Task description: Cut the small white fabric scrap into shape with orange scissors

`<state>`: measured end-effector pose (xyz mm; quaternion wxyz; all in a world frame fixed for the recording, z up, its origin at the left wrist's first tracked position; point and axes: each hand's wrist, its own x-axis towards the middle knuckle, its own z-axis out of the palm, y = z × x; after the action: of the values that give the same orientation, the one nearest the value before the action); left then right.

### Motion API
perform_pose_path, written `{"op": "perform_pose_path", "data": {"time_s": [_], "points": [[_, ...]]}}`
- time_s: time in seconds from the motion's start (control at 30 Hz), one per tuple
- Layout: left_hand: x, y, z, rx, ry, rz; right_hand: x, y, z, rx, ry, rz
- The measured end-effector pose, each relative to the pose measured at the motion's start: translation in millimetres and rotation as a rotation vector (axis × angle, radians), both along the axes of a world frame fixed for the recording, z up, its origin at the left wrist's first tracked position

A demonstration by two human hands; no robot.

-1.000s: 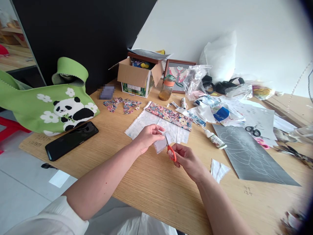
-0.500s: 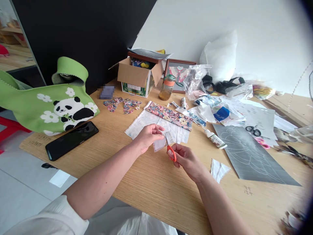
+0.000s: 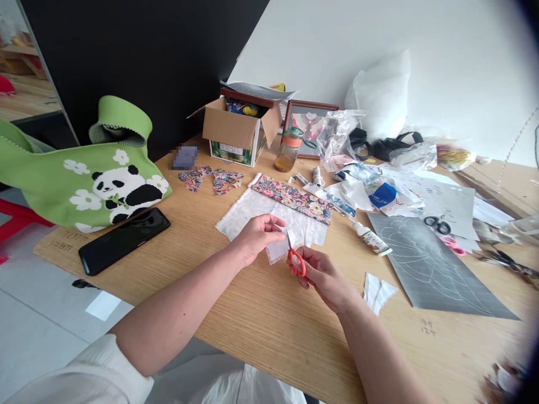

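Left hand (image 3: 257, 240): thumb and fingertips pinching a small pale fabric piece (image 3: 275, 252), held in front of the larger pale cloth (image 3: 236, 216). Right hand (image 3: 318, 274): fingers closed around orange-handled scissors (image 3: 301, 268), blades pointing away from the wearer, at the piece's right side; cannot tell whether they touch it. Floral fabric strip (image 3: 292, 197) lies along the cloth's far edge. White triangular scrap (image 3: 378, 292) on wooden table (image 3: 261, 320), right of right wrist; squeeze bottle (image 3: 370, 238) lies beyond.

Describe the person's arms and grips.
A loose white sleeve ends partway down the left arm, which bears a small spot. The right arm is bare where seen. Left grip and right grip: no gloves visible.
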<state>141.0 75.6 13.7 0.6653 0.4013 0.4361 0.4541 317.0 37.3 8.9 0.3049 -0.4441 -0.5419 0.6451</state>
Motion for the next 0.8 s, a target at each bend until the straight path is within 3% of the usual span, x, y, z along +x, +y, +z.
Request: {"op": "perform_pose_path", "data": {"time_s": [0.8], "points": [[0.2, 0.3, -2.8, 0.01, 0.006, -0.006, 2.0, 0.3, -1.7, -0.002, -0.01, 0.007]]}}
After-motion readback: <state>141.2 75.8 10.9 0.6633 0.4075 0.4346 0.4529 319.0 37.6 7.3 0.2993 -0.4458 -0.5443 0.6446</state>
